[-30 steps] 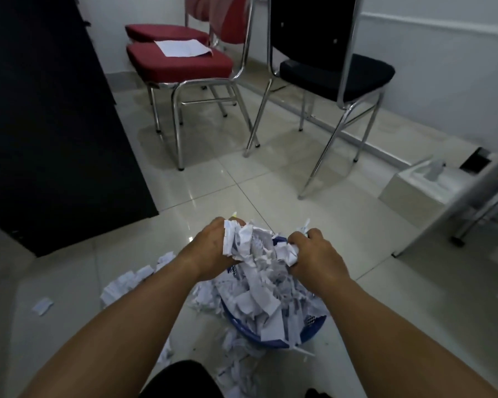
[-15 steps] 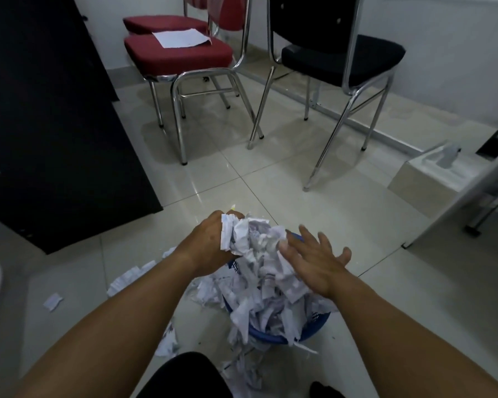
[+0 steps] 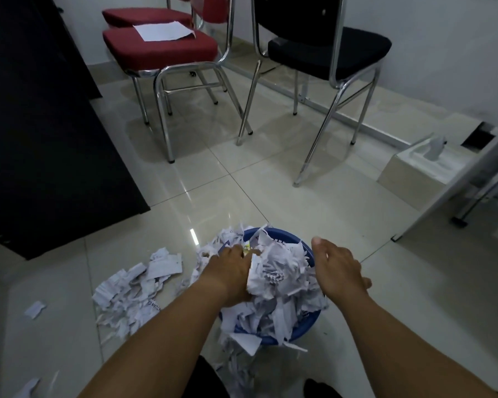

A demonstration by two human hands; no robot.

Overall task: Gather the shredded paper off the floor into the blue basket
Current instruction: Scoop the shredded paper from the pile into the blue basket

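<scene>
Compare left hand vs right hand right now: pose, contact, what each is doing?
The left hand presses against the left side of the shredded paper heaped in the blue basket; the right hand is off the heap, touching no paper that I can see. The left hand's fingers are buried in shreds; the right hand is open, fingers spread, thumb up. Shared: both bare, both reaching forward over the basket, one on each side.

The shredded paper (image 3: 273, 285) heaped in the blue basket (image 3: 305, 330) hides its inside and the left hand's (image 3: 230, 275) fingertips. Beyond the basket, the chairs' (image 3: 325, 50) backs are cut off by the top edge.
</scene>
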